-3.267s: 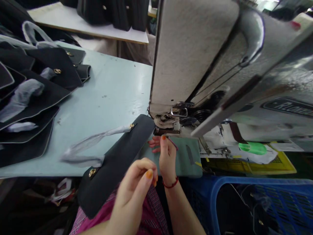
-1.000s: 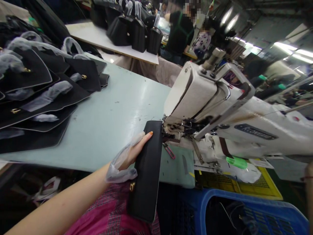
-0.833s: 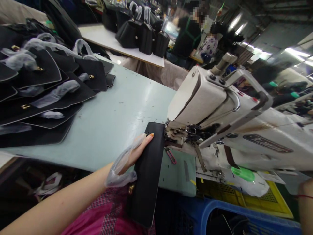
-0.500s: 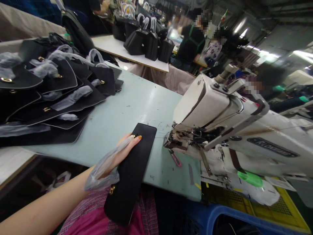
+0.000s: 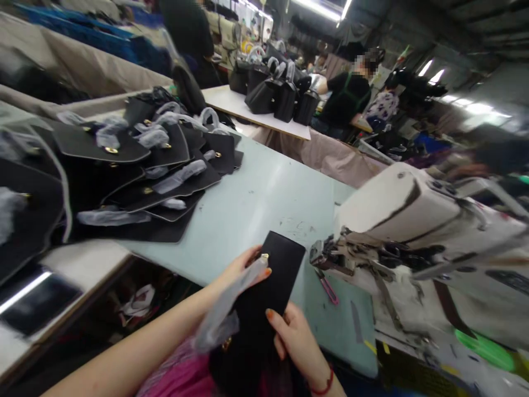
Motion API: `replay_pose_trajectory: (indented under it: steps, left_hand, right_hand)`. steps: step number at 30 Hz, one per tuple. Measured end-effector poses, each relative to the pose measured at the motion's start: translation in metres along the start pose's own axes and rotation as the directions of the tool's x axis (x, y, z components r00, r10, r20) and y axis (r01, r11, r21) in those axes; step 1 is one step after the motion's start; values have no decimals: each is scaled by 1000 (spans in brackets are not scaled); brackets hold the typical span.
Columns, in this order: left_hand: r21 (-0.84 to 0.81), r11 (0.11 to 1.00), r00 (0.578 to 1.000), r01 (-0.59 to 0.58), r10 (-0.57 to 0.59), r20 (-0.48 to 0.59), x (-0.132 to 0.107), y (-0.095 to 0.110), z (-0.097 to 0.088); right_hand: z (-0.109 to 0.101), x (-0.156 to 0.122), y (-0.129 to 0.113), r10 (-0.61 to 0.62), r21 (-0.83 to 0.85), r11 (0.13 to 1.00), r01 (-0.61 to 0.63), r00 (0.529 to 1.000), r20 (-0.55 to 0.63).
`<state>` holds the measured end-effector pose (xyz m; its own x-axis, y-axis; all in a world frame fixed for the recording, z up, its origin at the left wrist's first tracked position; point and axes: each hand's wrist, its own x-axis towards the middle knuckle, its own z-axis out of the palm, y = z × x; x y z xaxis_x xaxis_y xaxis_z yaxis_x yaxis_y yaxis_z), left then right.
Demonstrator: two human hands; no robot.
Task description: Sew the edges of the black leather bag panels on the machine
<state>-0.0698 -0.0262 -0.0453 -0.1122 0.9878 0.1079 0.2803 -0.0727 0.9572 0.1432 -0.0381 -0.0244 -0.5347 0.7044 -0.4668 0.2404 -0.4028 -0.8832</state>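
A black bag panel [image 5: 264, 298] with gold fittings and a plastic-wrapped handle [image 5: 225, 311] lies partly over the table's front edge and my lap. At its left edge, near the upper gold fitting [image 5: 264, 257], my left hand [image 5: 250, 267] grips it with the thumb on top. My right hand [image 5: 291, 331] holds the right edge, thumb on the face and fingers curled beneath. The panel's far end points toward the sewing machine's presser foot [image 5: 324, 253], a little apart from it. Its near end is dark and hard to make out.
The white sewing machine [image 5: 384, 198] stands at the right. Pink-handled thread snips [image 5: 328, 286] lie beside its foot. Similar black panels [image 5: 165, 182] are piled on the pale green table [image 5: 256, 182] at left. Finished black bags [image 5: 285, 102] stand on a white table behind, near a co-worker [image 5: 349, 99].
My right hand has come into view and taken hold of the panel's right edge. My left hand keeps its grip. The camera view has turned left.
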Motion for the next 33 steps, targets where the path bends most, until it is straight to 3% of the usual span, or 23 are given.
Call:
replay_pose_trajectory:
  steps: [1,3,5,6,8,10,12,15,18,22,26,30,33]
  left_hand:
    - [58,998,1000,-22,22,-7,0,-6,-14]
    - [287,953,986,-103,136,-98,-5,-17,-56]
    - [555,823,940,-121,275,-203,-13,-24,-109]
    - [665,741,917,-90,323,-235,-16,-25,-135]
    - [820,572,896,25,351,-272,-20,-25,-183]
    - [896,417,925,155,256,-279,-15,-26,-217]
    - [922,287,953,261,74,-293,-2,-26,-239]
    - [915,194,935,354,-109,-339,25,-26,-254]
    - [911,188,927,367,-153,-342,48,-22,-258]
    - [933,197,947,301,-175,-268,61,-19,-251]
    - [942,189,951,278,-193,-242,63,-21,-249]
    - [938,184,954,293,-116,-275,64,-8,-257]
    - [952,231,974,201,60,-220,54,6,-254]
  right_hand:
    - [8,15,-4,3,23,1000,-3,1000,-26]
    - [9,41,-24,-67,91,992,91,968,-240]
    - [-2,65,-50,-137,230,933,278,863,-487]
    - [-6,75,-60,-135,320,886,336,846,-515]
    - [-8,86,-69,-124,432,824,367,860,-494]
    - [2,83,-59,-86,446,848,287,904,-418]
    - [17,70,-35,-14,395,904,162,936,-352]
    - [35,45,6,95,349,937,30,937,-336]
    - [36,22,34,133,357,934,31,894,-427]
    - [25,-2,48,155,358,933,38,855,-495]
    - [24,-15,55,155,375,926,51,852,-501]
    - [27,-15,64,113,381,920,86,876,-469]
    - [26,-11,65,114,417,906,64,915,-387]
